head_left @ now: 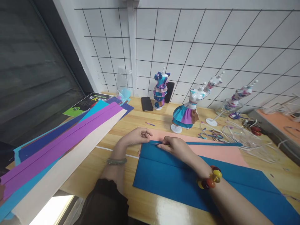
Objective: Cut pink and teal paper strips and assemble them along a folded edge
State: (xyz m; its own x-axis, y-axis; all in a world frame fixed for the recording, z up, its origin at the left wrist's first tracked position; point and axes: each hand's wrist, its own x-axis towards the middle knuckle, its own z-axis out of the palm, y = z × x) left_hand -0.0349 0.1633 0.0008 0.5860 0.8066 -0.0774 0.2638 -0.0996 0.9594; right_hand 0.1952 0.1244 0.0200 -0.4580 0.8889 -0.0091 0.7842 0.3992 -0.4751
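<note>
A large teal sheet [187, 181] lies on the wooden table [112, 162], over a pink sheet [220, 153]. My left hand [137, 136] rests with curled fingers at the teal sheet's top left corner, pinching its edge. My right hand [175, 147] presses on the folded top edge of the teal sheet, fingers closed as if pinching a thin thing I cannot make out. A green bangle is on my left wrist, a beaded bracelet on my right.
Long strips of purple, blue and cream paper [61, 156] lie at the left. Three small dress-form mannequins [186, 112] stand at the back, with two phones [147, 103], clear plastic pieces [248, 137] and a wire grid wall behind.
</note>
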